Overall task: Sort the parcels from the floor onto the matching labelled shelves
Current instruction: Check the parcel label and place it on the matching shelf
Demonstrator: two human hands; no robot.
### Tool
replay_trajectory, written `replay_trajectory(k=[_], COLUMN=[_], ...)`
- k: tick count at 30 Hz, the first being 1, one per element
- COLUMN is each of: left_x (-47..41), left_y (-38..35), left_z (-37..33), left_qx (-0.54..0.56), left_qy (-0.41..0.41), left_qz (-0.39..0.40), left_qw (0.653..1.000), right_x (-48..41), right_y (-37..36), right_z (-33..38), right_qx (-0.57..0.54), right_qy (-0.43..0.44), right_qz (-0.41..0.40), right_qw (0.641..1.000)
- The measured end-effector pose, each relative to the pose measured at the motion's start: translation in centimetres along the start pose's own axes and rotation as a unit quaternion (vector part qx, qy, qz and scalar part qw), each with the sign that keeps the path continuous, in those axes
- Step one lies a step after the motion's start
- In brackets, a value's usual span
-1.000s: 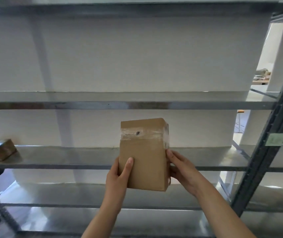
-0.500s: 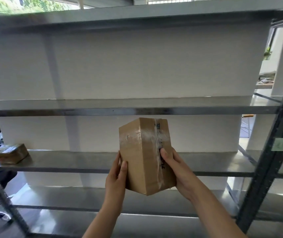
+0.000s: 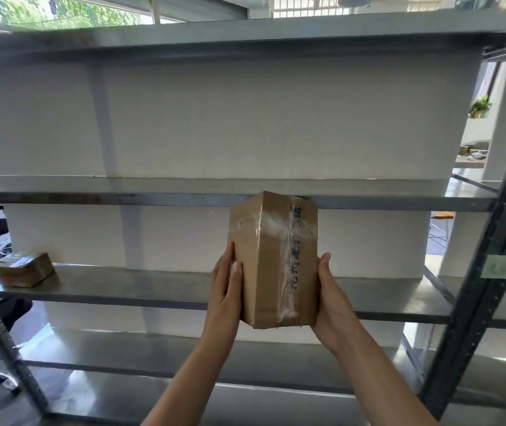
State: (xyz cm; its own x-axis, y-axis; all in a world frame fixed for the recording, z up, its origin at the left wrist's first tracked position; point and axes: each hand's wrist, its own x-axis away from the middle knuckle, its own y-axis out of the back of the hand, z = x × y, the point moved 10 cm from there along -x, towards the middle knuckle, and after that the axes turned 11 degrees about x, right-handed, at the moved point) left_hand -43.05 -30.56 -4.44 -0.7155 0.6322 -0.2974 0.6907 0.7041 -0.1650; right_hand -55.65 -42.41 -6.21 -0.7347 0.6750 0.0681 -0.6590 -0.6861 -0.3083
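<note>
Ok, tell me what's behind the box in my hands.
Behind the box show a shelf edge, white wall and the next shelf down. Anything on that shelf directly behind it is covered.

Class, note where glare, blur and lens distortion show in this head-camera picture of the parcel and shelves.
Head view: glare whitens the tape on the parcel; the wide lens tilts the right upright; daylight overexposes the top-left window; the green label is unreadably blurred.
</note>
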Motion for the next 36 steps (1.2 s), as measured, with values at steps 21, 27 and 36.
replay_trajectory(k=[21, 27, 36], left_x=[-0.4, -0.3, -0.5], left_y=[1.0, 1.0, 0.5], left_z=[3.6, 3.4, 3.5], left_qx=[0.019, 0.006, -0.009], left_qy=[0.087, 0.076, 0.064], left_qz=[0.024, 0.044, 0.061], left_qw=[0.996, 0.996, 0.996], right_x=[-0.7, -1.3, -2.7], right_y=[-0.3, 0.0, 1.7], right_z=[-1.0, -0.8, 0.2], right_qx=[0.088, 0.082, 0.108], right_qy=[-0.001, 0.028, 0.035], right_qz=[0.020, 0.033, -0.016], right_qw=[0.996, 0.996, 0.993])
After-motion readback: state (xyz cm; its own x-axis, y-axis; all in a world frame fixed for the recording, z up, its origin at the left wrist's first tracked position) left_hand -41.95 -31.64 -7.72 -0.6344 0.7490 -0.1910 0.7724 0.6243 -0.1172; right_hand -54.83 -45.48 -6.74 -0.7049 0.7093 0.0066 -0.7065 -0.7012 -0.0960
